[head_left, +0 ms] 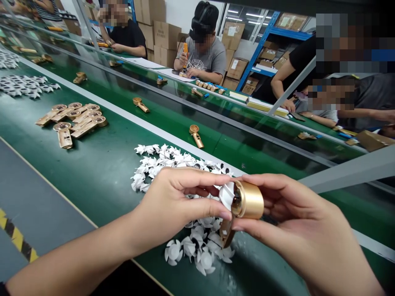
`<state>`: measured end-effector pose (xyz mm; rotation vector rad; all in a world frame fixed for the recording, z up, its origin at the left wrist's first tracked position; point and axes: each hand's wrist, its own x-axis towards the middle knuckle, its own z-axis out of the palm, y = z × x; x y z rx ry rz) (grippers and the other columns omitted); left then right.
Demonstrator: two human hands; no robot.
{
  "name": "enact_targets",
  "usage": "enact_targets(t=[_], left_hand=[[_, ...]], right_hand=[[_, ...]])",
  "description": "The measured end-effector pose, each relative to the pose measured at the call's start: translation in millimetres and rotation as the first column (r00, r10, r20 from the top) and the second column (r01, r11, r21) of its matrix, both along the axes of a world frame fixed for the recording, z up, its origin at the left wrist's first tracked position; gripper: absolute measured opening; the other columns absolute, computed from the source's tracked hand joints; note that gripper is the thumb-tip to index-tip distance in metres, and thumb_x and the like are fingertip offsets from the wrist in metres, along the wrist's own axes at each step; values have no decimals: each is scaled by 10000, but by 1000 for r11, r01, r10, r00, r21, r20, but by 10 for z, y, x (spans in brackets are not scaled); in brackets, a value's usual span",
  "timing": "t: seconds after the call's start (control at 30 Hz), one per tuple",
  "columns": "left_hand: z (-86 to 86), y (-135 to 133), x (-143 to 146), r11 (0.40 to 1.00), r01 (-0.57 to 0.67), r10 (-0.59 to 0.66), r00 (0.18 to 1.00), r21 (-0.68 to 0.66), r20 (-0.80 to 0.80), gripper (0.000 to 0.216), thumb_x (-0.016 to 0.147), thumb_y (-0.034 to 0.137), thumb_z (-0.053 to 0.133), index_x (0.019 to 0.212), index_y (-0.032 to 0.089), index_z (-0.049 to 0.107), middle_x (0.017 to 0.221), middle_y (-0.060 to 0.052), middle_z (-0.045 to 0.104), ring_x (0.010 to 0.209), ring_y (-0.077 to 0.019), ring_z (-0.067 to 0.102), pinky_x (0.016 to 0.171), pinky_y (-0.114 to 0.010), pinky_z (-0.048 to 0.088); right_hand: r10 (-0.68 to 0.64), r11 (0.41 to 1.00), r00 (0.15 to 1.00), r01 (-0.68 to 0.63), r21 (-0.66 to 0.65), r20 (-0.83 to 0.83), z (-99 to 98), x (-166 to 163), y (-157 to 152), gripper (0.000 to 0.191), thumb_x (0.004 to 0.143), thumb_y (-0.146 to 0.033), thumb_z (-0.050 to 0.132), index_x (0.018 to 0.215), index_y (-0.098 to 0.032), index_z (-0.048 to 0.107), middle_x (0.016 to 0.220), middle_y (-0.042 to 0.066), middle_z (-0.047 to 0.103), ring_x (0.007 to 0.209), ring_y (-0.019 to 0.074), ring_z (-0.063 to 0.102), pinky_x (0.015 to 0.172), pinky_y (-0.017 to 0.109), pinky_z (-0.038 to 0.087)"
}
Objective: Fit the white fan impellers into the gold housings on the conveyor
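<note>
My left hand [182, 197] pinches a white fan blade wheel [227, 195] between thumb and fingers. Its edge sits at the open mouth of a gold handheld fan housing [252, 200], whose round head is turned on its side. My right hand [296, 218] is closed round that head, thumb below and fingers above. The fan's handle [226, 233] points down beneath the hands. Under and behind them, many loose white blade wheels [174, 251] lie spread on the green bench [123, 181].
Several gold fan housings [74, 117] lie grouped at the left. More housings [196, 135] are spaced along the green conveyor [166, 119] beyond a white strip. A grey metal post [348, 168] slants in at the right. Across the line, a person [203, 49] holds an orange tool [185, 53].
</note>
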<state>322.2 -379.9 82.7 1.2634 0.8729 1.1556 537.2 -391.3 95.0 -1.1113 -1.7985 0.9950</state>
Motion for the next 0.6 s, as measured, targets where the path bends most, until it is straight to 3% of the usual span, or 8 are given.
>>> enact_targets(t=[0.2, 0.33, 0.47, 0.6], left_hand=[[-65, -29, 44, 977, 124, -90, 977, -172, 193, 376, 646, 37, 878, 932, 277, 836, 836, 34, 822, 766, -144, 781, 672, -152, 623], [-190, -5, 13, 922, 242, -150, 943, -301, 299, 367, 641, 45, 888, 942, 246, 831, 815, 4, 825, 761, -170, 792, 722, -201, 642], [-295, 32, -53, 874, 326, -193, 914, -361, 358, 326, 670, 44, 873, 941, 220, 826, 764, 9, 818, 745, -155, 791, 709, -174, 625], [-360, 10, -56, 856, 356, -203, 899, -376, 389, 334, 657, 44, 880, 950, 195, 823, 820, -12, 825, 811, -180, 795, 778, -209, 626]], right_hand=[[-4, 969, 959, -66, 240, 283, -19, 71, -17, 442, 819, -313, 822, 1215, -359, 630, 1069, -52, 771, 820, 142, 773, 764, 189, 645], [-106, 860, 871, -161, 483, 479, -36, 65, -48, 348, 916, -344, 709, 1239, -255, 613, 1176, 20, 756, 978, 180, 760, 919, 209, 599], [-88, 805, 807, -288, 518, 585, -14, 36, -49, 288, 992, -242, 567, 1280, -235, 553, 1194, 41, 752, 1005, 194, 756, 976, 249, 579], [-93, 830, 799, -268, 490, 594, -45, 13, -7, 285, 1012, -424, 539, 1230, -240, 555, 1071, 31, 784, 832, 176, 780, 756, 191, 627]])
